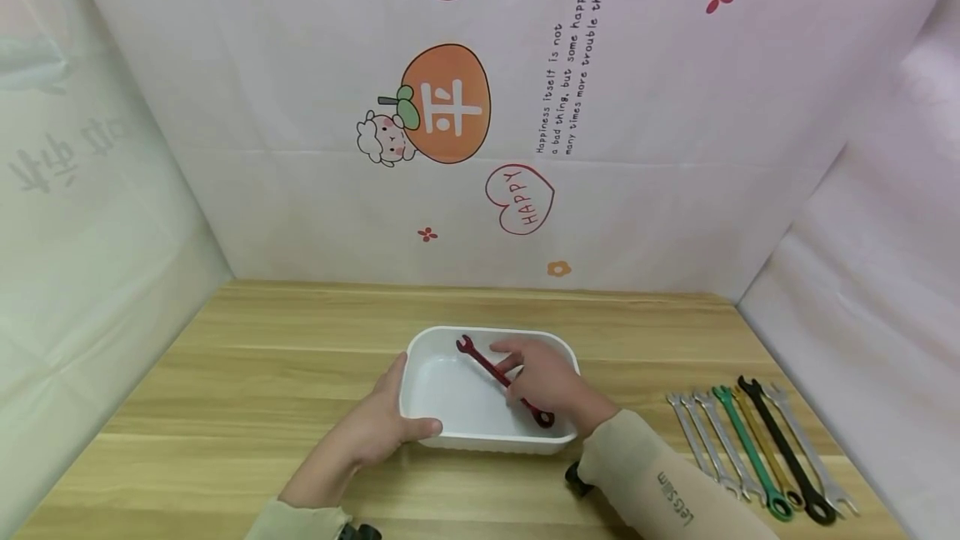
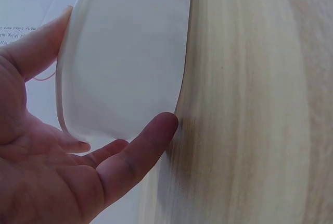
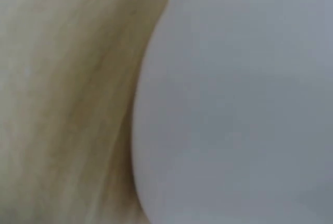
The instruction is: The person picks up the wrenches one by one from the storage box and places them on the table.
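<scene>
Nearest to the camera, 2 beige sleeves (image 1: 660, 490) come in from the bottom edge, the right one with small dark letters on it. The left hand (image 1: 375, 427) grasps the near left corner of the white plastic tray (image 1: 442, 357): the thumb lies along the front wall and the fingers go up the left wall. The left wrist view shows the same grip from close, with the thumb (image 2: 140, 153) pressed on the tray's outer wall (image 2: 130, 52) where it meets the tabletop (image 2: 244, 99).

The tray stands flat on the wooden tabletop (image 1: 262, 373), in the middle. Inside it, the right hand (image 1: 547, 382) pinches a red wrench (image 1: 498, 377) about the middle of its shaft. The wrench lies diagonal, its open end toward the far left of the tray and its ring end toward the near right corner. I cannot tell whether it touches the tray floor. The right wrist view is blurred and shows only a white surface next to the wood.

To the right, well apart from the tray, a row of wrenches (image 1: 757, 440) lies side by side on the tabletop: several silver ones, 1 green, 1 gold and 1 black.

Behind the tabletop hangs a white backdrop (image 1: 675, 148) with orange fruit drawings, a red heart with "HAPPY" and lines of small text.
</scene>
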The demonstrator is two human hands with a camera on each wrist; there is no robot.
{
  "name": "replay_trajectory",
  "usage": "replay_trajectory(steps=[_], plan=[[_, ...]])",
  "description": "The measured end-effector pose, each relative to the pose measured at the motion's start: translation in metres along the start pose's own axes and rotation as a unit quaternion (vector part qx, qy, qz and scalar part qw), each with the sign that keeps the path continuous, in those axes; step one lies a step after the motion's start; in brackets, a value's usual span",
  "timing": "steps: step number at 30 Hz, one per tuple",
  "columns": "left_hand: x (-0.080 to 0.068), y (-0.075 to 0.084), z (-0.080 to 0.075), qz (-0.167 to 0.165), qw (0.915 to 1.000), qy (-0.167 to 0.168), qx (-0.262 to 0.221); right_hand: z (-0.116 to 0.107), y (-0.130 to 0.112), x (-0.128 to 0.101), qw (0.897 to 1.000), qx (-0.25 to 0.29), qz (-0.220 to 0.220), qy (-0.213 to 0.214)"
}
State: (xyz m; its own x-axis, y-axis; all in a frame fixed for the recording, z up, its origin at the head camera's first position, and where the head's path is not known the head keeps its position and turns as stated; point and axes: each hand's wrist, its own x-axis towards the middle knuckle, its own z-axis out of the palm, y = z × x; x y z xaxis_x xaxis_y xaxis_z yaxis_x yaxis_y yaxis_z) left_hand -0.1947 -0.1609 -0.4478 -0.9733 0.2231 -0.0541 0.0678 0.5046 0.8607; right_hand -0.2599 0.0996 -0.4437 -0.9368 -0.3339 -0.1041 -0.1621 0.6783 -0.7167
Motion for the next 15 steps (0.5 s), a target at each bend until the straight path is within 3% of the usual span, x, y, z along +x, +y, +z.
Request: replay_trajectory(steps=[8,15], plan=[[0.000,0.000,0.001,-0.001,1.0000,0.001,-0.002,-0.006,0.002,0.003,0.998,0.055,0.007,0.009],[0.000,0.000,0.001,0.002,1.0000,-0.001,-0.003,-0.015,0.003,0.005,0.990,0.135,0.025,0.018]])
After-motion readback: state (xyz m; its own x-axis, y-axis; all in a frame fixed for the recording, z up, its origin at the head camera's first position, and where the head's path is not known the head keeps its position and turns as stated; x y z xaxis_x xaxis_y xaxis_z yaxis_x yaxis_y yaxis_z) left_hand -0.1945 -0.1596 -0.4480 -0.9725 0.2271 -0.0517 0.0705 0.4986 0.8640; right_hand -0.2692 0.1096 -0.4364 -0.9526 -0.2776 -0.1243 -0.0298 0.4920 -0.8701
